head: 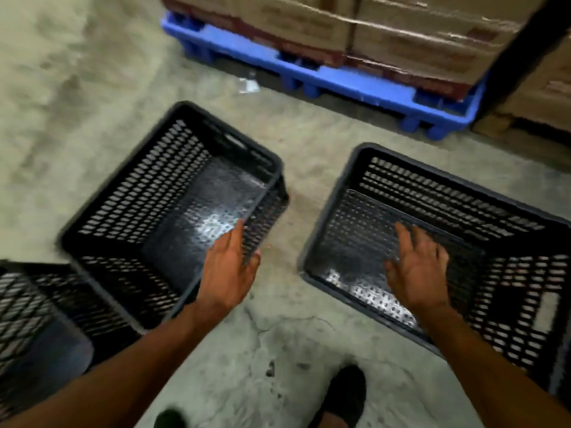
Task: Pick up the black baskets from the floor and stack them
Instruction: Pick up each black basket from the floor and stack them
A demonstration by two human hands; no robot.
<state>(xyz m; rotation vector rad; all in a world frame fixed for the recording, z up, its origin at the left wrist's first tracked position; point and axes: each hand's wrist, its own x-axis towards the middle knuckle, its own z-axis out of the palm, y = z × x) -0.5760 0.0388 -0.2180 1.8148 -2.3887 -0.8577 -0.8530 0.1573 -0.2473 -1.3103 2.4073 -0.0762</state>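
Two black perforated baskets stand open-side-up on the concrete floor. The left basket looks nested in another one, with a second rim showing below its right side. My left hand reaches over its near right rim, fingers spread, holding nothing. The right basket sits apart from it across a strip of floor. My right hand hovers over its inside, fingers apart and empty. A third black basket shows partly at the left edge.
A blue plastic pallet loaded with cardboard boxes stands behind the baskets. More boxes stand at the right. My black shoe is on the cracked floor between the baskets.
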